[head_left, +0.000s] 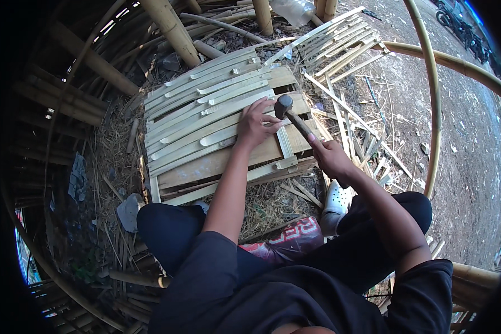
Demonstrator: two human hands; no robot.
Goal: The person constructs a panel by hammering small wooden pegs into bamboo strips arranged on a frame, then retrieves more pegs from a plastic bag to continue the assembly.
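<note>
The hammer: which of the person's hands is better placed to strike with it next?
Probably the right hand: it grips the hammer, while the left hand rests at the pale slats.

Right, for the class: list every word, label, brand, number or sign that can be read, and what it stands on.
Dark red printed packaging, lower middle: large pale lettering, not copied out here.
Hammer, bamboo slats: no lettering seen.
Motorbike, upper right: too small to tell.

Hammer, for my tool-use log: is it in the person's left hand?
No, the right hand grips the hammer by its handle, while the left hand is at the slatted panel.
</note>
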